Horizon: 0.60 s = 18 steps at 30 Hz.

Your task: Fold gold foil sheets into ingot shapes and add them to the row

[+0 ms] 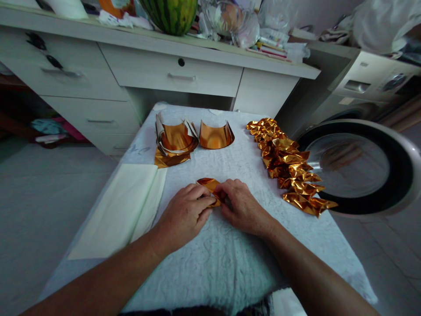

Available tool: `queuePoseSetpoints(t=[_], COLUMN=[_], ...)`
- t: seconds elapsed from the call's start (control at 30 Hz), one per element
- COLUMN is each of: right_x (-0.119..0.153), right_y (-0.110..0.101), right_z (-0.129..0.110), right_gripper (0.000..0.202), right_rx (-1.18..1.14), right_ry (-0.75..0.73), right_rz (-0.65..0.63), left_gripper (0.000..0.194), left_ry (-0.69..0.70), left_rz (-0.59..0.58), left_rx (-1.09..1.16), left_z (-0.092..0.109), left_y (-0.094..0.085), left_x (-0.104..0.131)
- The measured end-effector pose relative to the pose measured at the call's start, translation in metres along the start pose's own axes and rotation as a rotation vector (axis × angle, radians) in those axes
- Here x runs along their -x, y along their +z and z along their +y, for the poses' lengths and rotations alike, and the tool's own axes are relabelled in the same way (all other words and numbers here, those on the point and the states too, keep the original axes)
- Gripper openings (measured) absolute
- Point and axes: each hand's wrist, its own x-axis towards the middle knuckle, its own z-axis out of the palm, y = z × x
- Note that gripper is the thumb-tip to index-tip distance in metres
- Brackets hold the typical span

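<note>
Both hands meet over a small piece of shiny gold foil paper (208, 183) near the middle of the cloth-covered table (197, 272). My left hand (188, 210) has its fingers closed on the left side of the foil paper. From the right, my right hand (240, 205) pinches the same piece, its fingertips partly hidden. Beyond them stand a curled stack of gold and white sheets (176, 138) and a smaller curled gold stack (215, 135). A row of folded gold foil pieces (284, 158) runs along the table's right side.
Pale paper sheets (108, 215) lie at the table's left edge. A white drawer desk (177, 72) stands behind, with a watermelon (170, 13) on top. To the right, a washing machine's round door (358, 166) hangs open close to the table.
</note>
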Motion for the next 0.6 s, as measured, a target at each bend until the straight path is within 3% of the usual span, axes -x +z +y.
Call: queuePoseSetpoints(t=[0.17,0.4,0.6], right_x=[0.0016,-0.0003,-0.0011], right_y=[0.0005,0.0003,0.0002], right_z=[-0.0019,-0.0043,-0.0023], right_gripper=[0.024,0.012,0.006], right_rx=[-0.001,0.039,0.084], right_ry=[0.021,0.015,-0.075], right_rz=[0.009,0.005,-0.005], left_gripper=[0.012,0.014,0.016], left_ry=[0.048,0.222,0.178], left_rz=[-0.039,0.015,0.013], left_rx=[-0.042,-0.24,-0.17], left_z=[-0.0025,-0.0052,-0.0045], left_y=[-0.0056,-0.0006,-0.0025], left_x=[-0.0018,-0.0013,0.0007])
